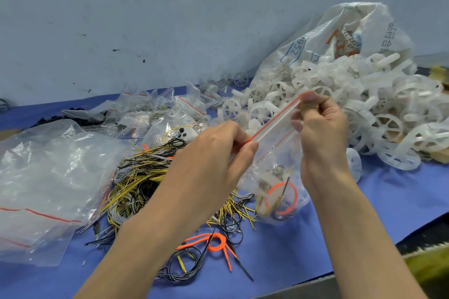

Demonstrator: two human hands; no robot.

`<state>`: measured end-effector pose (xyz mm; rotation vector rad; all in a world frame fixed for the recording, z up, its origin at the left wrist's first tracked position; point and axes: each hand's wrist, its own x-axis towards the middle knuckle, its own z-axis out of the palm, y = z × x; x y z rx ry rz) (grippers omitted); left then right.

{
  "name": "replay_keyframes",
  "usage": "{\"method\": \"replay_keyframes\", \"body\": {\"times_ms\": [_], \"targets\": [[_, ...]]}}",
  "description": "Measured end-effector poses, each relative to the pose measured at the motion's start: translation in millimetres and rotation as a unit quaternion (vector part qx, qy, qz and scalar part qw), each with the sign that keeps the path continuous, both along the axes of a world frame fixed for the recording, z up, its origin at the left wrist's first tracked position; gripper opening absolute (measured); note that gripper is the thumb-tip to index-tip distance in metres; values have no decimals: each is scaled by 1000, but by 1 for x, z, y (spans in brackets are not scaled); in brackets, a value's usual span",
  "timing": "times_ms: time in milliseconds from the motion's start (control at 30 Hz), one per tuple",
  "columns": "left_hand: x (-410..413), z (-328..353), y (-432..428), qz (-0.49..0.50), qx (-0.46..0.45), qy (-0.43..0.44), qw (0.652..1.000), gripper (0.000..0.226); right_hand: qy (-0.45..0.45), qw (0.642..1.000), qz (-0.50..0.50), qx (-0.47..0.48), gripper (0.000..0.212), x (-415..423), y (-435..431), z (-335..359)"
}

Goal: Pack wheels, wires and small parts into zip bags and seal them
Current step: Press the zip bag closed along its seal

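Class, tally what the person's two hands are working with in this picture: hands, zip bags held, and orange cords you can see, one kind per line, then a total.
Bare hands, left hand and right hand: 2
Clear red-striped zip bag held: 1
Orange cords, bagged orange loop and loose orange cord on the blue table: 2
Total: 5

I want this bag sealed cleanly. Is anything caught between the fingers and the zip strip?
Nothing visible is. The left hand pinches one end of the zip strip and the right hand pinches the other. The strip between them looks bare; the orange cord and small parts sit low in the bag.
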<state>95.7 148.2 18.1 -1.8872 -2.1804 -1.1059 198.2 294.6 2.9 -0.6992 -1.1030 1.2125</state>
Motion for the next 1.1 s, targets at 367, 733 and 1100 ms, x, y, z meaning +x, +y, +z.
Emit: {"method": "replay_keyframes", "body": {"times_ms": [367, 733, 1100], "targets": [[-13, -10, -21, 58, -19, -7, 998, 45, 1, 1000, -4, 8, 23, -2, -2, -2], [-24, -13, -26, 99, -28, 56, 993, 58, -8, 1000, -1, 12, 21, -3, -5, -5], [-47, -23, -18, 44, 78, -58, 994, 74, -4, 998, 57, 36, 16, 2, -3, -7]]}}
